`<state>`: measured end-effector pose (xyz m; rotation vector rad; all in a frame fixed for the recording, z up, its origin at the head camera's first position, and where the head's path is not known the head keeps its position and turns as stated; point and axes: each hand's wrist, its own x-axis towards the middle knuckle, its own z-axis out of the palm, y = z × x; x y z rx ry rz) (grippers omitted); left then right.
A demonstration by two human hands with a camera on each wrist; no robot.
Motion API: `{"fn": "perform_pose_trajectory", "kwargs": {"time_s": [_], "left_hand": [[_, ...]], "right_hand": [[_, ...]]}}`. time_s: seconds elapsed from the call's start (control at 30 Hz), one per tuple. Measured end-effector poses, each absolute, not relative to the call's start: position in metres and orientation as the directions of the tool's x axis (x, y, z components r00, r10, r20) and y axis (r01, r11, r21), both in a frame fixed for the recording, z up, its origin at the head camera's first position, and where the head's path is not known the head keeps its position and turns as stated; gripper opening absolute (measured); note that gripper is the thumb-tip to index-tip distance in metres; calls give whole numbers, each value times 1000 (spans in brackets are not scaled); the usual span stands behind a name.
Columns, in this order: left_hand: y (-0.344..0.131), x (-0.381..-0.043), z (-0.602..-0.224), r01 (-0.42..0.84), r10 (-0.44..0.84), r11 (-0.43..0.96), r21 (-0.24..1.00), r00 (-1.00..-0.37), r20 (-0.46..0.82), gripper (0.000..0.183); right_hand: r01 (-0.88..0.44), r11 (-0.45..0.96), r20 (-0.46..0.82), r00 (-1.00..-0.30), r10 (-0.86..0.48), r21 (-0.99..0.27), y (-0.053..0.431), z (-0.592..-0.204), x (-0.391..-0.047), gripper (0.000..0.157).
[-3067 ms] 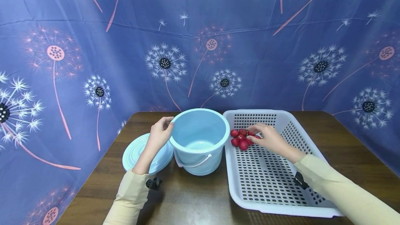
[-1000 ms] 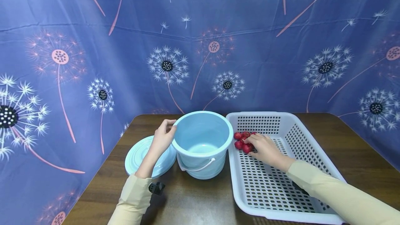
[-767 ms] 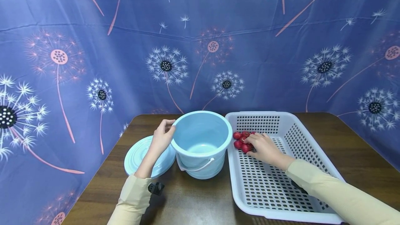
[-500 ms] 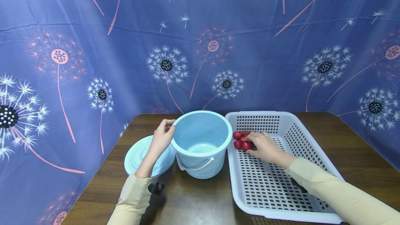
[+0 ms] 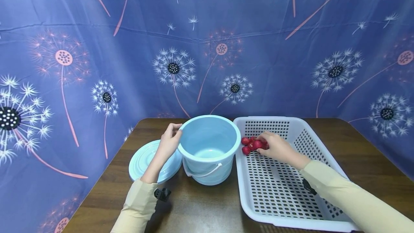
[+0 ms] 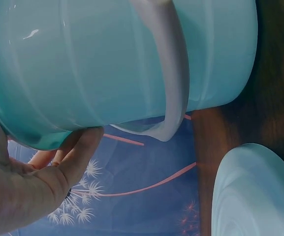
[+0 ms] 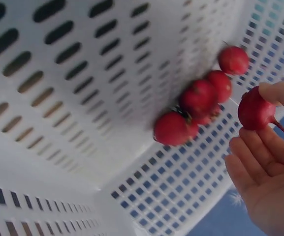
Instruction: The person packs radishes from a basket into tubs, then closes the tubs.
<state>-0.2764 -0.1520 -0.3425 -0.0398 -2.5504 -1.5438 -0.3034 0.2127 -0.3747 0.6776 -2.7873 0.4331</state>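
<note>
My right hand (image 5: 277, 147) pinches a round red radish (image 7: 256, 109) between thumb and fingers. A thin root tail hangs from that radish in the right wrist view. Several other radishes (image 7: 171, 129) lie at the far left end of the white basket (image 5: 238, 186). With thumb and fingers, my left hand (image 5: 169, 141) holds the left side of the rim of a light blue bucket (image 5: 210, 170). The bucket stands upright with no lid on, and its white handle (image 6: 173, 73) hangs down in front. Nothing shows inside it in the head view.
Left of the bucket, under my left forearm, a light blue lid (image 5: 140, 161) lies on the brown wooden table (image 5: 194, 211). The perforated basket stands close to the bucket's right side. Behind the table hangs a blue cloth (image 5: 200, 64) printed with dandelions.
My right hand was down over the radishes; now it has risen slightly with one radish pinched in its fingers. My left hand stays at the bucket rim, and the bucket stands in place.
</note>
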Motion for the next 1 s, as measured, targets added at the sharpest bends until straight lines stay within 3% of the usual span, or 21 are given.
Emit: {"fn": "perform_pose_trajectory", "kwargs": {"time_s": [0.4,1.0], "left_hand": [[-155,-278,-343,129,-29,503,855,-986,165,34],[-159,-279,-340,153,31,519,841,-987,160,38]], "right_hand": [[-495,797,362,-854,-373,-346,217,-338,-289,35],[-526,776,473,-813,-339,-348,225,-294,-279,38]]}}
